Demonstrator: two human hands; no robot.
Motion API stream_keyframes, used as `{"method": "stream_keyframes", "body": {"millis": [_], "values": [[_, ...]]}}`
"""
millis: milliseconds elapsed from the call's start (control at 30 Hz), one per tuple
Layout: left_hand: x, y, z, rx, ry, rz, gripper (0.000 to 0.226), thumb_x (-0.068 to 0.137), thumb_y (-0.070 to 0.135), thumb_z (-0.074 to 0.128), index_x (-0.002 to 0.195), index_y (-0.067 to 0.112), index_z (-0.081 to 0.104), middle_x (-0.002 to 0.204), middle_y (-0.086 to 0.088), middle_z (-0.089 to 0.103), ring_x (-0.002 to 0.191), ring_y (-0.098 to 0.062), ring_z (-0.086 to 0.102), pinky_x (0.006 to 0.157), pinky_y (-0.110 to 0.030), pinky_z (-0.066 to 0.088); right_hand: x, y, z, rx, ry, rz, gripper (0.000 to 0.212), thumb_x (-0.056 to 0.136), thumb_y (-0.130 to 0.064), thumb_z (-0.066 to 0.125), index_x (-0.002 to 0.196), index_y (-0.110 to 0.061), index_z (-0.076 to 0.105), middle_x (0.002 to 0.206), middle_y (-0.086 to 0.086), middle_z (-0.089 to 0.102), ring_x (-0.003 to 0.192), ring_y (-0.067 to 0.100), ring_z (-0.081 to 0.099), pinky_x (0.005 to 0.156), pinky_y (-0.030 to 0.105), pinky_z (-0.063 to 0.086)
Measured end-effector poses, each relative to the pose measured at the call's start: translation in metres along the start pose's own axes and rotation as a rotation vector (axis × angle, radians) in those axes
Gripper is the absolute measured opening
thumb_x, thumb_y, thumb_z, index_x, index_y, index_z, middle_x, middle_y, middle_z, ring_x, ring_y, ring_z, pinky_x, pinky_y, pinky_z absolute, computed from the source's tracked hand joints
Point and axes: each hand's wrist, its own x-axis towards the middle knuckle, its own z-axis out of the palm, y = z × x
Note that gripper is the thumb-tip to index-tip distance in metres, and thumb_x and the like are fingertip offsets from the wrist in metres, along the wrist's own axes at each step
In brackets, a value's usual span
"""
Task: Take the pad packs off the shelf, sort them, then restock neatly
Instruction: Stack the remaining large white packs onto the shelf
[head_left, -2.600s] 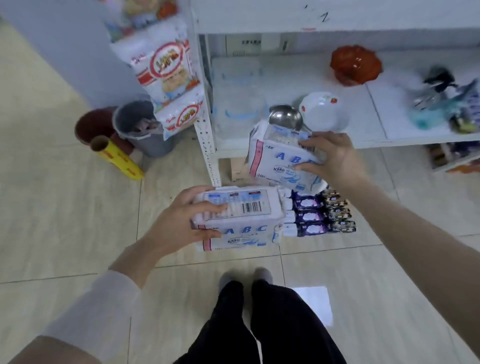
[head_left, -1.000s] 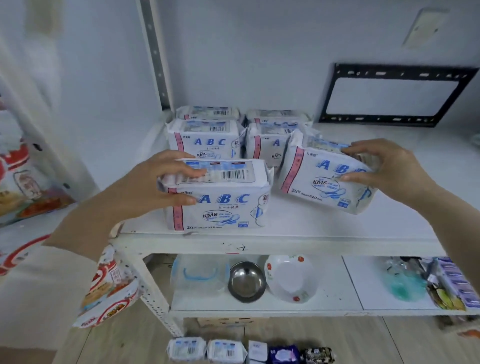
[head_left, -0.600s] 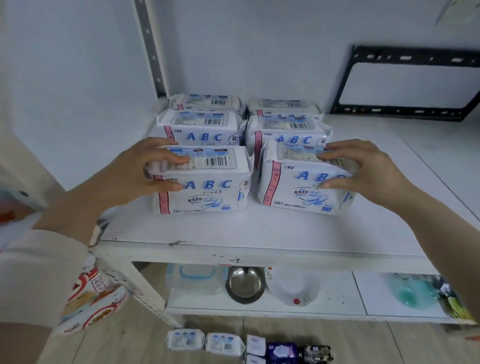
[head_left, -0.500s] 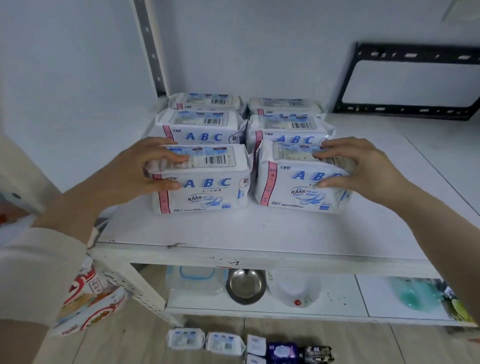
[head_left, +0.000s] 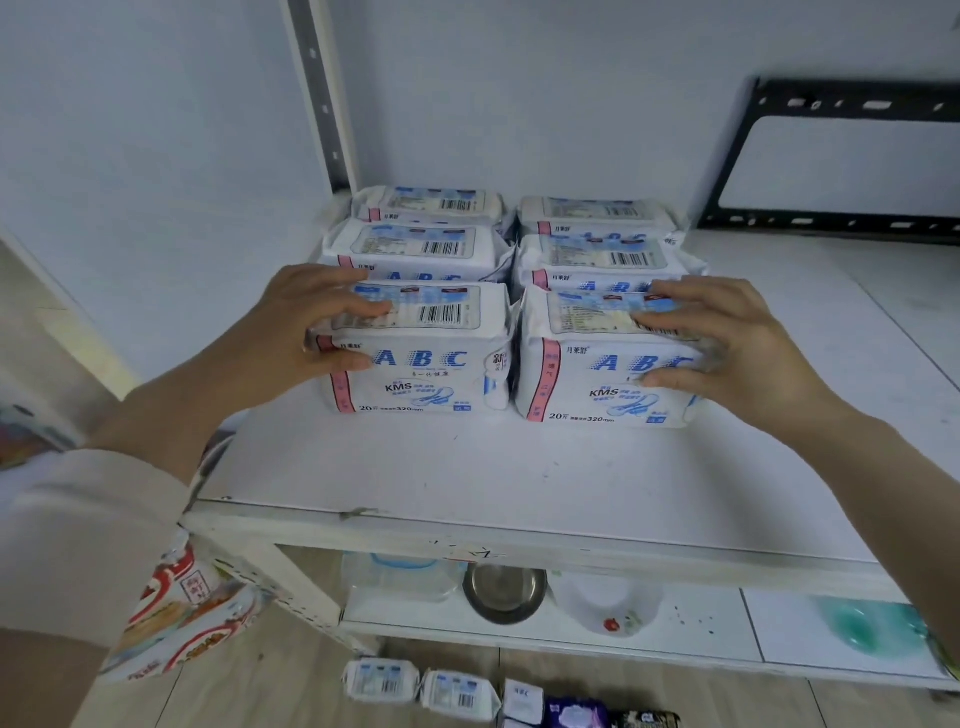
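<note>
Several white ABC pad packs stand in two columns on the white shelf (head_left: 519, 483). My left hand (head_left: 291, 332) grips the front left pack (head_left: 431, 364), fingers over its top and thumb on its front face. My right hand (head_left: 727, 348) grips the front right pack (head_left: 587, 374) the same way. Both front packs sit upright on the shelf, side by side, against the middle left pack (head_left: 415, 249) and middle right pack (head_left: 597, 260). Two more packs stand at the back by the wall. Smaller packs (head_left: 421, 691) lie in a row on the floor below.
A lower shelf holds a clear container (head_left: 400, 577), a steel bowl (head_left: 504, 592) and a white bowl (head_left: 608, 608). A black metal frame (head_left: 831, 223) leans on the wall at the right. Snack bags (head_left: 182, 623) hang at the left by the shelf post.
Both hands lifted a pack each from the floor, set them on the shelf, and pushed them back against the row. The right pack went from tilted to upright.
</note>
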Motion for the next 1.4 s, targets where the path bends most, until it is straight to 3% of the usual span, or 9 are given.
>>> {"method": "stream_keyframes", "body": {"millis": [100,200,300,567,667,800,1000,1200,1400], "values": [[0.001,-0.008,0.002,0.016,0.013,0.04,0.055,0.067,0.032,0.063,0.12,0.03,0.051,0.13,0.026,0.031,0.128,-0.018,0.03,0.108,-0.029,0.021,-0.001,0.001,0.005,-0.013,0.036,-0.032,0.061,0.074,-0.063,0.055,0.113,-0.017,0.063,0.125,0.007,0.056,0.116,0.023,0.045,0.105,0.02,0.03],[0.003,-0.018,0.002,0.032,0.009,0.083,0.054,0.071,0.032,0.063,0.123,0.028,0.052,0.131,0.041,0.027,0.128,0.003,0.026,0.107,-0.008,0.014,0.001,0.001,0.008,-0.041,0.038,-0.057,0.062,0.077,-0.062,0.053,0.115,-0.014,0.063,0.127,0.006,0.055,0.118,0.025,0.046,0.104,0.03,0.035],[0.006,-0.024,0.001,0.043,0.013,0.09,0.053,0.073,0.034,0.059,0.124,0.027,0.051,0.13,0.052,0.02,0.127,0.018,0.015,0.106,-0.003,0.011,0.002,0.001,0.01,-0.046,0.044,-0.06,0.063,0.078,-0.063,0.052,0.117,-0.014,0.062,0.129,0.006,0.055,0.121,0.025,0.047,0.103,0.039,0.037],[0.004,-0.025,0.004,0.054,0.009,0.054,0.054,0.077,0.016,0.069,0.125,0.028,0.048,0.133,0.028,0.029,0.128,0.009,0.022,0.105,-0.002,0.01,0.0,-0.001,0.013,-0.069,0.038,-0.011,0.064,0.074,-0.06,0.055,0.121,-0.017,0.059,0.133,0.004,0.052,0.128,0.027,0.044,0.109,0.035,0.029],[0.004,-0.021,0.004,0.05,0.014,0.018,0.055,0.077,0.013,0.069,0.126,0.027,0.048,0.133,0.025,0.031,0.13,-0.011,0.028,0.106,-0.011,0.014,0.001,-0.003,0.012,-0.07,0.021,-0.003,0.065,0.075,-0.063,0.052,0.121,-0.017,0.06,0.134,0.004,0.052,0.13,0.025,0.042,0.11,0.033,0.027],[0.002,-0.014,0.007,0.057,0.017,-0.018,0.055,0.078,0.009,0.07,0.129,0.018,0.051,0.14,0.003,0.039,0.135,-0.025,0.028,0.108,-0.031,0.021,0.0,-0.007,0.011,-0.068,0.015,0.02,0.063,0.071,-0.054,0.06,0.122,-0.018,0.058,0.135,0.004,0.051,0.131,0.026,0.041,0.11,0.046,0.027],[0.0,-0.008,0.005,0.056,-0.002,-0.041,0.055,0.081,0.012,0.067,0.131,0.021,0.048,0.146,-0.003,0.036,0.138,-0.023,0.025,0.113,-0.037,0.021,-0.001,-0.014,0.007,-0.128,-0.026,0.055,0.061,0.07,-0.046,0.063,0.124,-0.018,0.057,0.137,0.006,0.049,0.133,0.032,0.037,0.108,0.054,0.021],[0.0,0.005,0.003,0.121,-0.052,-0.116,0.066,0.084,0.03,0.063,0.142,0.024,0.034,0.153,-0.003,0.026,0.144,-0.014,0.012,0.114,-0.04,-0.006,-0.005,-0.031,0.005,-0.212,-0.058,0.108,0.066,0.076,-0.052,0.06,0.129,-0.014,0.053,0.14,0.01,0.047,0.137,0.034,0.029,0.109,0.051,0.012],[0.003,0.039,0.013,0.165,0.04,-0.037,0.059,0.087,0.031,0.059,0.141,0.022,0.037,0.152,-0.001,0.029,0.143,-0.017,0.016,0.116,-0.042,-0.001,-0.003,-0.064,0.009,-0.284,0.069,0.18,0.055,0.085,-0.038,0.059,0.13,-0.008,0.051,0.139,0.014,0.047,0.138,0.033,0.029,0.112,0.046,0.01]]}}
